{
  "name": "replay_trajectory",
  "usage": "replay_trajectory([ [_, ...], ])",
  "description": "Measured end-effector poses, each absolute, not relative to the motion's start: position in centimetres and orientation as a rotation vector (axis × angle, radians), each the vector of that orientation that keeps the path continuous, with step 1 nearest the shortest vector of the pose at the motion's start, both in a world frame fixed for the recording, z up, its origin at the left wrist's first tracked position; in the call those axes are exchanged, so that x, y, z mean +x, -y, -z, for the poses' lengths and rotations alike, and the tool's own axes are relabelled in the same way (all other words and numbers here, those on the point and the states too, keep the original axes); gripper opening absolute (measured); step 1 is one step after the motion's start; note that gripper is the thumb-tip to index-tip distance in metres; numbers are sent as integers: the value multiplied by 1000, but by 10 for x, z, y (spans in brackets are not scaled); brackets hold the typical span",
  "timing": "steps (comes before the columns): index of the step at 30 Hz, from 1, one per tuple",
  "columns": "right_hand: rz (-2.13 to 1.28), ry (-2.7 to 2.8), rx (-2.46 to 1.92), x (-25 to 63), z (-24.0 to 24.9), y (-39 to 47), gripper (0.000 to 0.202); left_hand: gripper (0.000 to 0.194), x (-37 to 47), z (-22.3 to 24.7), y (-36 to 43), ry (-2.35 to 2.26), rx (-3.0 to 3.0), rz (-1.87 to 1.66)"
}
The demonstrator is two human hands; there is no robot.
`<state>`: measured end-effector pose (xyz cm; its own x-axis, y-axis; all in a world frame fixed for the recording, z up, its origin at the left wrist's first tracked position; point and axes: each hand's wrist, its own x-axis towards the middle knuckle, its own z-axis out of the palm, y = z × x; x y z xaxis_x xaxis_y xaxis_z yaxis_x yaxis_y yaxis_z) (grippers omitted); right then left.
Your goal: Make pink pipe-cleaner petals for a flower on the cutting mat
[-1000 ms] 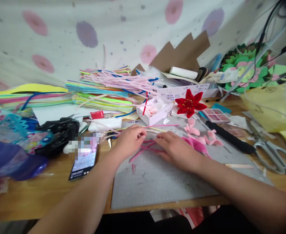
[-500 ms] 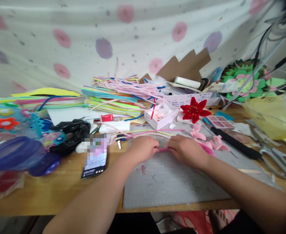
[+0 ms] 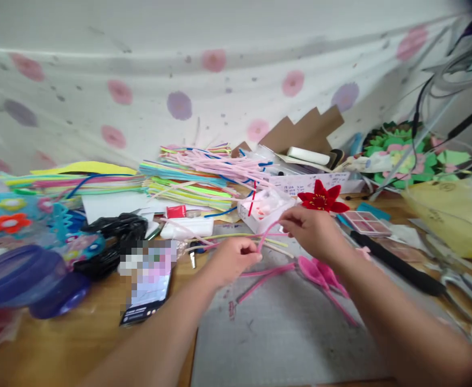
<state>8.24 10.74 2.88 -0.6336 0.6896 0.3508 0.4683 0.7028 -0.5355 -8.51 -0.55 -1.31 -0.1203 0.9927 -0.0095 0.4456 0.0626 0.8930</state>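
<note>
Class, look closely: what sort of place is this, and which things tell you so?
Probably a craft workspace: bundles of coloured fuzzy stems lie at the back, a red flower sits nearby, and a pink stem curves between the left hand and right hand.

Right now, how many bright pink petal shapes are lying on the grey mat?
2 that I can make out: the left petal and, at its right, another petal, close to the right forearm. More may be hidden behind that arm.

Unreadable handwriting (image 3: 294, 188), perhaps numbers, marks white cardboard (image 3: 278, 181).
</note>
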Motion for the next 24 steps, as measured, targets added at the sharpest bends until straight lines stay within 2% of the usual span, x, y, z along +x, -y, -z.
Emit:
replay_trajectory([
  [5, -1267, 2037, -770, 73, -7, -100, 11, 18, -74, 6, 7, -1414, 943, -1281],
  [11, -1915, 1597, -489, 66, 0, -83, 17, 20, -59, 5, 12, -1225, 757, -1275],
  [19, -1970, 1454, -552, 65, -3, -80, 19, 15, -49, 3, 12, -1201, 661, -1318],
  [24, -1859, 1472, -552, 62, -1, -80, 19, 15, -47, 2, 11, -1188, 552, -1369],
])
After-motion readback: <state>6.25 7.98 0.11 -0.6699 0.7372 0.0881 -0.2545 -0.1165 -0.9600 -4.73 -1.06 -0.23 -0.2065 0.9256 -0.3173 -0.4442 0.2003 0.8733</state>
